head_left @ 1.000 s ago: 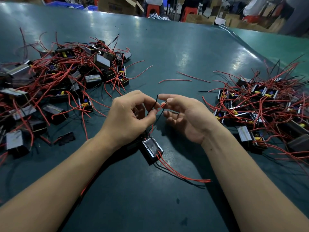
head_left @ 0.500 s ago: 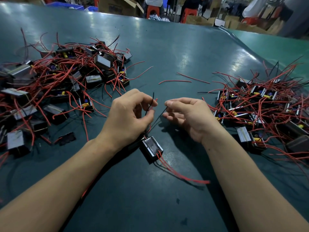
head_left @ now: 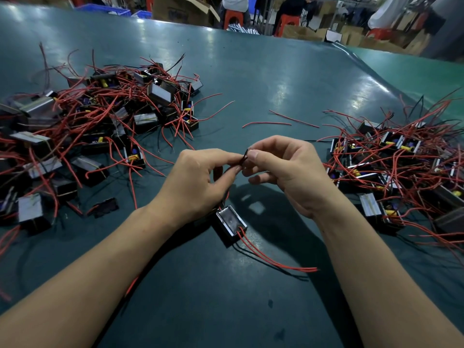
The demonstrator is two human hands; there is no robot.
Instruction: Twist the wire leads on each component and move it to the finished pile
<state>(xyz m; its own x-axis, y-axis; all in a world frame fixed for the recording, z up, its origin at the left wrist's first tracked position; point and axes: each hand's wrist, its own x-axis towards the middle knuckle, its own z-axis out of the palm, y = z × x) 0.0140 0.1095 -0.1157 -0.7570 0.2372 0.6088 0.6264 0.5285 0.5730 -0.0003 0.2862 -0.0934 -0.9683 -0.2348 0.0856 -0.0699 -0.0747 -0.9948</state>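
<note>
A small black box-shaped component (head_left: 229,223) with a shiny top lies on the green table (head_left: 251,71) below my hands. Two red leads (head_left: 276,262) trail from it toward the lower right. Thin dark leads (head_left: 244,158) rise from it between my hands. My left hand (head_left: 198,182) pinches these leads from the left with thumb and forefinger. My right hand (head_left: 286,169) pinches their upper end from the right, fingertips almost meeting the left hand's. A pile of like components with red wires (head_left: 88,126) lies at the left, another pile (head_left: 401,167) at the right.
Two loose red wire pieces (head_left: 278,120) lie on the table beyond my hands. A flat black scrap (head_left: 106,207) sits near the left pile. Cardboard boxes, red stools (head_left: 233,17) and seated people stand past the table's far edge.
My hands were slightly apart half a second ago; they have come together and risen a little, both now pinching the dark leads at one spot. The component has stayed in place.
</note>
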